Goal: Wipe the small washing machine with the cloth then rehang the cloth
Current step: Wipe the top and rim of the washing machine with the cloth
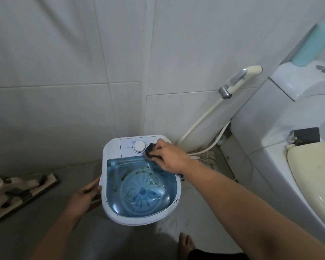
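A small white washing machine (113,151) with a clear blue lid stands on the grey floor in the wall corner. Its control panel at the back carries a round white dial (139,146). My right hand (168,156) presses a bunched dark cloth (150,151) against the panel, just right of the dial. My left hand (83,197) grips the machine's left side near the rim. Dirt specks show through the lid over the pulsator.
A white toilet (281,143) with a cream seat fills the right side, a dark block on its ledge. A cream bidet sprayer (240,79) and its hoses hang on the wall behind the machine. Sandals on a mat (17,190) lie at left. My bare foot (186,243) is below.
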`<state>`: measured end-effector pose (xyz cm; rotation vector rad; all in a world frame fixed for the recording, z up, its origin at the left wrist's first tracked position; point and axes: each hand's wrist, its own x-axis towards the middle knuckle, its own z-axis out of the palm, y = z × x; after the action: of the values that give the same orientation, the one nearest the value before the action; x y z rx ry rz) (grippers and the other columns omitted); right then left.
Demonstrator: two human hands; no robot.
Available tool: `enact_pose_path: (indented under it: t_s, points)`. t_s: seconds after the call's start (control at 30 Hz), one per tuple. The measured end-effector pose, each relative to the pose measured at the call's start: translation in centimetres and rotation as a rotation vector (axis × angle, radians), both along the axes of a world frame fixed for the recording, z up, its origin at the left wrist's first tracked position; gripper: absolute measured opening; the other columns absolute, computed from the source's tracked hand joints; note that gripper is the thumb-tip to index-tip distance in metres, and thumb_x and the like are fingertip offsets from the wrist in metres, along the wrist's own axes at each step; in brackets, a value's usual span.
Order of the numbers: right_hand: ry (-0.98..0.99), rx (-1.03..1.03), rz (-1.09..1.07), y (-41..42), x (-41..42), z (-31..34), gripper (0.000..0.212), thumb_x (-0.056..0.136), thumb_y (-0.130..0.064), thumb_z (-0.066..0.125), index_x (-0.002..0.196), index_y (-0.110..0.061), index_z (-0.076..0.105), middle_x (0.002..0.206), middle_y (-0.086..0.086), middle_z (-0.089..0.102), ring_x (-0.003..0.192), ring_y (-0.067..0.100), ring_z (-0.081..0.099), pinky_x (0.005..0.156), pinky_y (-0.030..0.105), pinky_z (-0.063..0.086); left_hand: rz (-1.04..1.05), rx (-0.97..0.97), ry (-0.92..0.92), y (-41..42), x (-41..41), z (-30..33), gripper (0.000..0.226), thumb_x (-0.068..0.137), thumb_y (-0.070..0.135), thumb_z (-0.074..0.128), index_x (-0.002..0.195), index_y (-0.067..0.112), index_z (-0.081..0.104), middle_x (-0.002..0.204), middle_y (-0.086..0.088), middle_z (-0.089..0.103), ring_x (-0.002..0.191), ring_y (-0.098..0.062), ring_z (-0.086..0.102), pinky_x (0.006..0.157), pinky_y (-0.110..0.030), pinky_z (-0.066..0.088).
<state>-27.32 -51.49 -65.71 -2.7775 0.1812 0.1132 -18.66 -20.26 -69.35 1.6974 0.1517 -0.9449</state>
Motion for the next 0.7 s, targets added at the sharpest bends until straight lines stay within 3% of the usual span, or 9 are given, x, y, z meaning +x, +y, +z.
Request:
enact_pose_path:
  t_s: [0.07, 0.17, 0.27, 0.4, 0.57, 0.7]
  points:
    - [-0.009, 0.024, -0.035, -1.1, 1.0, 1.1, 0.033, 0.098, -0.037, 0.058, 0.129, -0.028, 0.067, 0.115, 0.001, 0.054, 0.098, 0.024, 0.062, 0.085, 0.039, 0.054, -0.009, 0.010, -0.001, 0.1, 0.1, -0.2, 0.035, 0.096, 0.015, 0.057, 0.126, 0.033, 0.063, 0.104, -0.004, 0.076, 0.102, -0.026, 0.069, 0.090, -0.038, 0.052]
    - [-0.147, 0.113, -0.390, -2.5, 2.3, 1.2, 0.033, 0.101, -0.030, 0.058, 0.131, -0.020, 0.067, 0.120, 0.007, 0.054, 0.101, 0.026, 0.062, 0.091, 0.029, 0.048, -0.008, 0.010, -0.020, 0.0, -0.1, 0.0, 0.038, 0.097, 0.014, 0.056, 0.132, 0.028, 0.061, 0.107, -0.007, 0.075, 0.102, -0.027, 0.068, 0.092, -0.040, 0.051]
    - [-0.123, 0.197, -0.541, -2.1, 1.7, -0.7, 0.032, 0.101, -0.028, 0.058, 0.131, -0.020, 0.067, 0.120, 0.006, 0.052, 0.101, 0.026, 0.063, 0.098, 0.035, 0.051, 0.009, 0.008, -0.036, -0.5, -0.5, 0.5, 0.039, 0.098, 0.011, 0.053, 0.135, 0.023, 0.058, 0.107, -0.011, 0.072, 0.095, -0.026, 0.067, 0.090, -0.038, 0.050]
    - [-0.182, 0.263, -0.576, -1.5, -1.0, -1.7, 0.036, 0.100, -0.029, 0.060, 0.135, -0.019, 0.064, 0.116, 0.001, 0.052, 0.100, 0.017, 0.060, 0.098, 0.032, 0.050, 0.035, -0.005, -0.041, -0.9, -0.9, 0.7, 0.039, 0.098, 0.011, 0.053, 0.136, 0.019, 0.056, 0.101, -0.010, 0.071, 0.084, -0.020, 0.066, 0.087, -0.037, 0.049]
    - [-0.214, 0.291, -0.628, -0.2, -4.6, -2.5, 0.038, 0.100, -0.031, 0.061, 0.136, -0.017, 0.064, 0.110, -0.005, 0.051, 0.096, 0.010, 0.055, 0.094, 0.024, 0.047, 0.034, -0.009, -0.007, -0.6, -0.7, 0.4, 0.040, 0.099, 0.013, 0.053, 0.138, 0.021, 0.056, 0.122, -0.016, 0.067, 0.091, -0.022, 0.066, 0.091, -0.040, 0.049]
    - [-0.300, 0.335, -0.713, 1.3, -7.3, -4.1, 0.033, 0.098, -0.026, 0.065, 0.129, -0.015, 0.069, 0.106, -0.001, 0.053, 0.096, 0.011, 0.055, 0.098, 0.028, 0.048, 0.031, -0.004, -0.015, -0.5, -0.8, 0.2, 0.039, 0.098, 0.015, 0.054, 0.136, 0.023, 0.057, 0.118, -0.014, 0.069, 0.088, -0.019, 0.067, 0.085, -0.035, 0.052]
